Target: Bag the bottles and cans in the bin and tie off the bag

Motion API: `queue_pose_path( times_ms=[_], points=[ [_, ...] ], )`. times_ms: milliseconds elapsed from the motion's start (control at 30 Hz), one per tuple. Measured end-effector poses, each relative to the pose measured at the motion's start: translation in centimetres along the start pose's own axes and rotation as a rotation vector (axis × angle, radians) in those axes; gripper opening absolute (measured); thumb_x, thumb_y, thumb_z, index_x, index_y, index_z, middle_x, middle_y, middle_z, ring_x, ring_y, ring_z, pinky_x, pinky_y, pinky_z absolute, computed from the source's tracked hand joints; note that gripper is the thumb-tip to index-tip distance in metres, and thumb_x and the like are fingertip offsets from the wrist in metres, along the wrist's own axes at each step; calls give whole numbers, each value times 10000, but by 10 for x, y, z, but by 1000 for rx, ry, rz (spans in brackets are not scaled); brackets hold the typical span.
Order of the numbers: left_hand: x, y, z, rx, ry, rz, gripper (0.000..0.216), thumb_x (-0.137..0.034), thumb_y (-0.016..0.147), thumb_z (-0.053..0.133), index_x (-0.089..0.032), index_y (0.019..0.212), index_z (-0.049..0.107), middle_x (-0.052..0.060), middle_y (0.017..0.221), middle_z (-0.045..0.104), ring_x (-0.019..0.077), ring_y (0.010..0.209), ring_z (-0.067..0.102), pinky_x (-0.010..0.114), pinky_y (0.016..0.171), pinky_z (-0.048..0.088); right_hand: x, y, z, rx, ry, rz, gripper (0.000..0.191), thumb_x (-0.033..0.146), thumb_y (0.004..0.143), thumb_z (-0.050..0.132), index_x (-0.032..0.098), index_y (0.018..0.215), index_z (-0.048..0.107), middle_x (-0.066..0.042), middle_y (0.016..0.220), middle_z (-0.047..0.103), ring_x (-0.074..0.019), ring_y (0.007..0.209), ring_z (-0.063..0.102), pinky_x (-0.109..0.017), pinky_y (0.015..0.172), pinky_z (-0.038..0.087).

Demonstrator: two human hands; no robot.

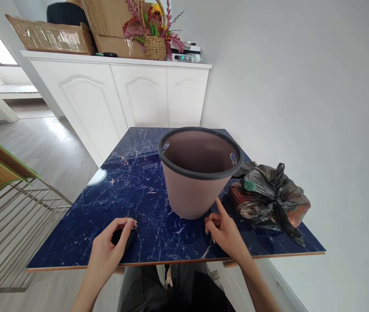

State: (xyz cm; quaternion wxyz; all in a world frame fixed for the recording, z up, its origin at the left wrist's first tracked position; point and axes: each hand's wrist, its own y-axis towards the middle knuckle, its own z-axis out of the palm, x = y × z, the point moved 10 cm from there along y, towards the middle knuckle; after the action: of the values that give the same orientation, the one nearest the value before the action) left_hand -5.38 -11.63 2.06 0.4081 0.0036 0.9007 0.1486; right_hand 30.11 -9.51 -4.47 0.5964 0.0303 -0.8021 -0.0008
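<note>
A pinkish-beige waste bin (pixel 191 195) with a dark grey rim and cut-out side handles stands upright on the blue marble-patterned table (pixel 132 190). Its visible inside looks bare, though the bottom is hidden. At the table's front edge, my left hand (pixel 111 242) is closed around a small black object (pixel 131 239), mostly covered by my fingers; its kind is unclear. My right hand (pixel 223 227) rests by the bin's lower right side, index finger stretched toward the base and the other fingers curled, with nothing visible in it. Whether the fingertip touches the bin, I cannot tell.
A knotted black plastic bag (pixel 272 199), filled with things, lies right of the bin against the wall. Behind the table, a white cabinet (pixel 145 93) carries cardboard boxes (pixel 54 38), a flower basket (pixel 155 47) and a bottle (pixel 189 57). A metal rack (pixel 18 234) stands at left.
</note>
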Motion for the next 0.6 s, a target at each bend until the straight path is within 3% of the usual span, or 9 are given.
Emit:
queue_pose_path(
  times_ms=[233,367,600],
  points=[
    [-3,1,-3,-15,9,-12,476,-691,965,606,-250,986,785,50,1003,837,253,946,796,313,900,607,4,-1,0,-16,-7,-13,897,285,990,487,176,1758,36,74,734,629,-155,614,611,-246,551,470],
    [-2,1,-3,-18,14,-22,482,-701,956,611,-255,990,789,51,1002,840,257,949,800,312,895,609,10,-1,2,1,-80,-42,833,283,1004,490,186,1753,138,77,728,629,-154,626,615,-273,658,505],
    [1,1,-4,-18,23,-44,494,-717,949,607,-263,994,795,48,1018,841,260,973,803,297,857,613,20,-2,5,25,-145,-71,766,280,1005,471,200,1734,247,73,711,640,-161,623,621,-271,657,483]
  ],
)
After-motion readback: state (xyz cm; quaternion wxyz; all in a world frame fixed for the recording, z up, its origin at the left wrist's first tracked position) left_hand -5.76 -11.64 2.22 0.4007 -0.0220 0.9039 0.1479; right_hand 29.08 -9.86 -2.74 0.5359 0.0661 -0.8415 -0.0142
